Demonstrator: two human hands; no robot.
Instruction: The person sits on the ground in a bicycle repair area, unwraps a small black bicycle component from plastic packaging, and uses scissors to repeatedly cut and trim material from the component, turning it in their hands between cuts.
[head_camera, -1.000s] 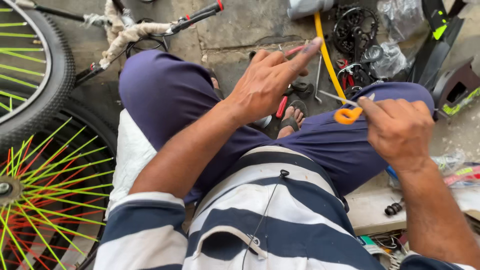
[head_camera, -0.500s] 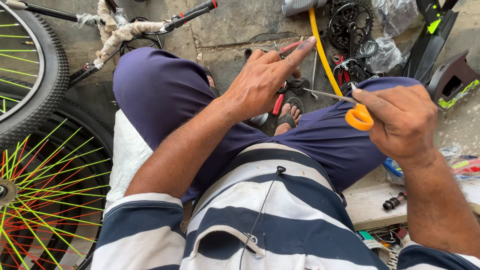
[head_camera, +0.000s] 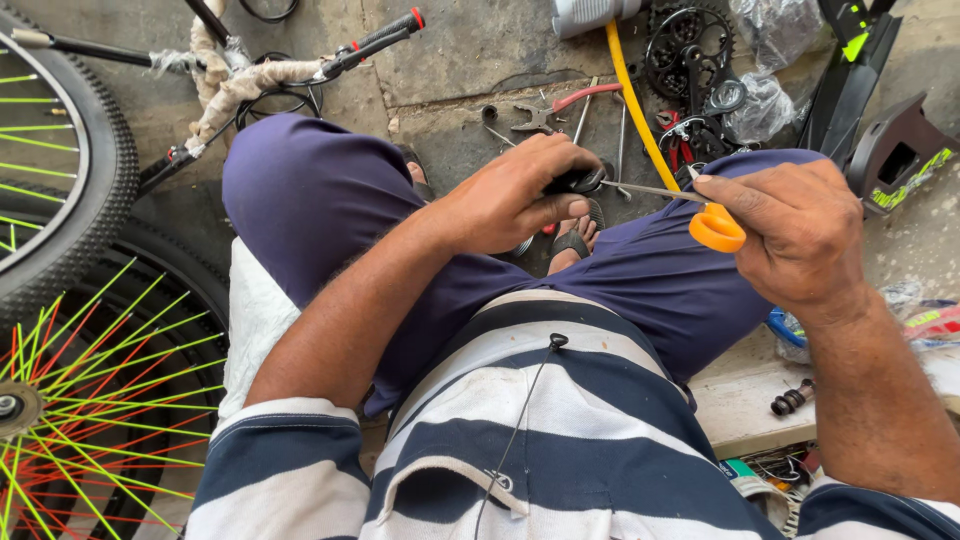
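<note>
Two hands at work above purple-trousered knees: left hand (head_camera: 510, 195) with fingers curled around a small black part (head_camera: 578, 181), right hand (head_camera: 790, 235) clamped on orange-handled scissors (head_camera: 700, 215), blades pointing at that part. Beyond, on concrete: spanner (head_camera: 535, 120), yellow hose (head_camera: 632, 105), black chainring (head_camera: 688, 45). At left, tyre with green spokes (head_camera: 70, 370).

The left hand (head_camera: 515, 195) covers most of a small black object (head_camera: 578, 181), so its kind stays unclear. The right hand (head_camera: 795, 235) hides part of the orange-handled scissors (head_camera: 716, 226). 2 bicycle wheels (head_camera: 60, 300) run off the left edge.
</note>
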